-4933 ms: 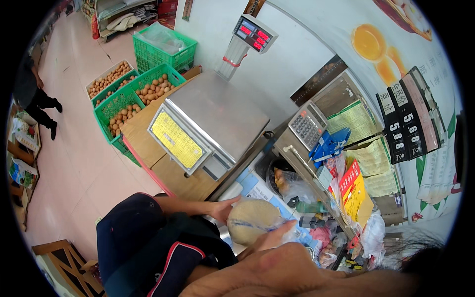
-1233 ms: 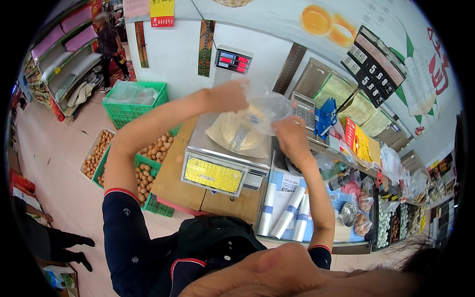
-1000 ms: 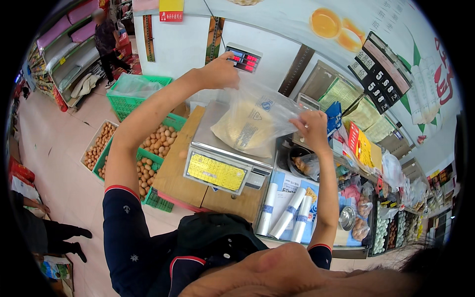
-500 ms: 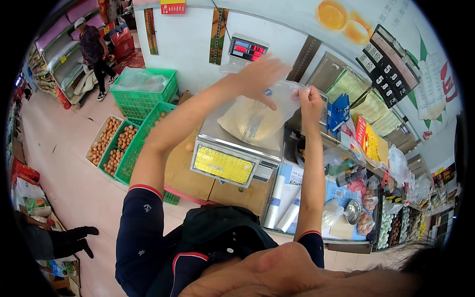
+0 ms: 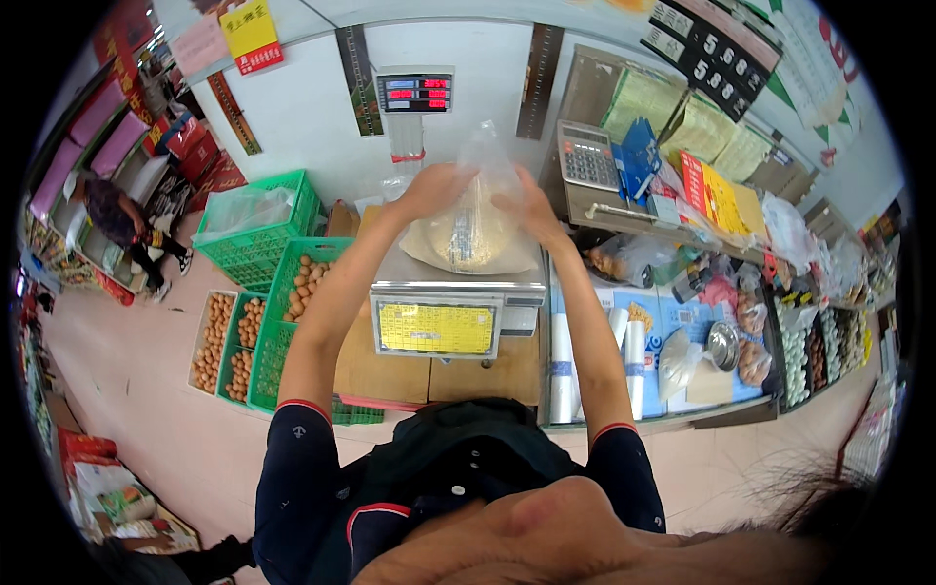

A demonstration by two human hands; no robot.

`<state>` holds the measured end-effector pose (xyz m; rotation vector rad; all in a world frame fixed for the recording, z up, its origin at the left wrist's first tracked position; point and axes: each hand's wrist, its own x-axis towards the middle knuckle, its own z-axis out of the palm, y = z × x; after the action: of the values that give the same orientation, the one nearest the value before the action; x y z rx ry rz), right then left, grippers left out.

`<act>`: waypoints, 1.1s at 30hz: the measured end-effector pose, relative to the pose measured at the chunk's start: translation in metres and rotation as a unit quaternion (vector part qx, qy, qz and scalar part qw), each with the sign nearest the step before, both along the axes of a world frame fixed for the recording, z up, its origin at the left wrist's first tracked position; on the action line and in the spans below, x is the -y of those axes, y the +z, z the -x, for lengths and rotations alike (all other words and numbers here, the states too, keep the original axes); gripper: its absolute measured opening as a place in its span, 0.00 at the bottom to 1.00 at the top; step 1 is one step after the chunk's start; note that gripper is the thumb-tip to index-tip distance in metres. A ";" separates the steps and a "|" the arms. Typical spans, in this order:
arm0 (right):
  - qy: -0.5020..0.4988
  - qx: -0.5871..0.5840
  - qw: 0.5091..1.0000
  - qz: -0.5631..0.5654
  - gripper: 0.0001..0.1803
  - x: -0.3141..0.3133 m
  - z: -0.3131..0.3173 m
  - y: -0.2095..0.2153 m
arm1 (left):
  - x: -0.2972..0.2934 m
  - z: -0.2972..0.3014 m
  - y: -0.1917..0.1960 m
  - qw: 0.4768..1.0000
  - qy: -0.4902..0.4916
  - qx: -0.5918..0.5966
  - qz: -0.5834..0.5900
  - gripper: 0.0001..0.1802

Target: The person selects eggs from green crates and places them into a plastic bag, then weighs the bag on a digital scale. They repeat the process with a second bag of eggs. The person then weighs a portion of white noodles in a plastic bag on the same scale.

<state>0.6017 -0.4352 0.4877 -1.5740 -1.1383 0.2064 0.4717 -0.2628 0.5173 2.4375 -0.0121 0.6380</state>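
A clear plastic bag (image 5: 468, 242) of pale yellow grain-like contents rests on the metal pan of a weighing scale (image 5: 526, 286). Its loose upper part stands up between my hands. My left hand (image 5: 434, 190) is closed at the bag's left side, with the fingers curled toward the neck. At the right side, my right hand (image 5: 533, 207) has its thumb and fingers apart against the plastic, slightly blurred. Behind the bag, the scale's display (image 5: 416, 93) on its post shows red lit digits. A yellow label (image 5: 436, 328) covers the scale's front.
Green crates (image 5: 278, 375) and trays of brown eggs (image 5: 213, 341) stand at the left. To the right are a calculator (image 5: 588, 154), plastic bag rolls (image 5: 564, 366), a metal bowl (image 5: 722, 343) and several bagged goods. A person (image 5: 122, 219) walks at the far left.
My left hand has come down from above the bag to its left side. My right hand has moved in from the bag's stretched corner, and the bag's top now stands upright.
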 end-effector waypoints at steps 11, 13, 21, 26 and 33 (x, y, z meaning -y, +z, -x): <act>-0.205 0.241 0.947 -0.059 0.45 -0.001 0.148 -0.022 | -0.031 -0.001 -0.033 0.996 0.058 0.003 0.069 0.16; -0.207 0.265 0.941 -0.044 0.44 -0.004 0.160 -0.035 | -0.025 -0.009 -0.028 0.990 0.059 0.030 0.126 0.16; -0.137 0.210 0.964 -0.088 0.34 0.019 0.192 -0.070 | -0.046 -0.032 -0.026 0.968 0.101 -0.042 0.227 0.19; -0.130 0.186 0.968 -0.112 0.28 0.029 0.201 -0.084 | -0.053 -0.040 -0.025 0.965 0.128 -0.061 0.222 0.21; -0.098 0.176 0.976 -0.086 0.25 0.036 0.201 -0.090 | -0.049 -0.039 -0.030 0.971 0.117 -0.016 0.208 0.18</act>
<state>0.4009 -0.4714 0.3979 -1.5918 -1.2227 -0.3067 0.5105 -0.2136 0.4874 2.0539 0.3892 0.6306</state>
